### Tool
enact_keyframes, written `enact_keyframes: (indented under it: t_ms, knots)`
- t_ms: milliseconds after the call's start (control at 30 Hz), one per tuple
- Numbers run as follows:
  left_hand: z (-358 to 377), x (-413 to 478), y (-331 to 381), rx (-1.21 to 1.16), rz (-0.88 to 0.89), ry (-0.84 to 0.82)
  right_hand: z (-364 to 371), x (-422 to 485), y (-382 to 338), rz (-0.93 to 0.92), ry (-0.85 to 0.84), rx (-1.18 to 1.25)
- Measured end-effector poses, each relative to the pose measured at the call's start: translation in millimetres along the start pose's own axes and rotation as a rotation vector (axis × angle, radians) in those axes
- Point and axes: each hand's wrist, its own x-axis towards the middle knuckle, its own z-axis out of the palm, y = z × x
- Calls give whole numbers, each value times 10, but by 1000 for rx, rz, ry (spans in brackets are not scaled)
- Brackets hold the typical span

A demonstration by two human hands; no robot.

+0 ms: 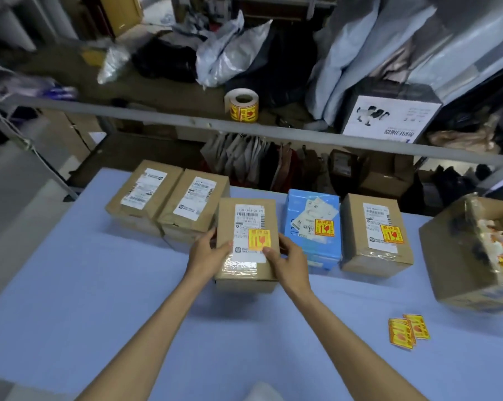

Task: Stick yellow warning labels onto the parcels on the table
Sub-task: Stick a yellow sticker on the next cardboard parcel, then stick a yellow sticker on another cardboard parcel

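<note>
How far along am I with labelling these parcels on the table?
Done: the blue parcel and the right-end brown parcel each carry a yellow label. In hand: the left hand and right hand hold the middle parcel, right thumb on its label. Left: the far-left parcel and the second parcel show none. Spare labels lie on the table.
</note>
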Motion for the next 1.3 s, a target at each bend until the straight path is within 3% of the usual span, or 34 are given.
enact_keyframes:
  t_ms: [200,467,700,833,967,1100,1300]
  knots:
    - [120,716,237,92,39,-135,46,635,-208,23,80,-136]
    - [357,1260,-58,188,-16,-237,219,1015,40,133,-54,-392]
    - [383,1261,-150,310,119,-197,317,1037,79,116,9,-510]
    - [50,1199,64,367,285,12,529,1005,-176,-121,106,-613]
    - [-522,1419,-32,510,67,190,1051,1055,-462,-165,-113,-475]
    - [-755,1516,-201,637,-41,113,1460,1076,-505,-33,-229,-453]
    - [-784,1500,-167,544,-138,90,1506,1006,-540,118,-256,-334]
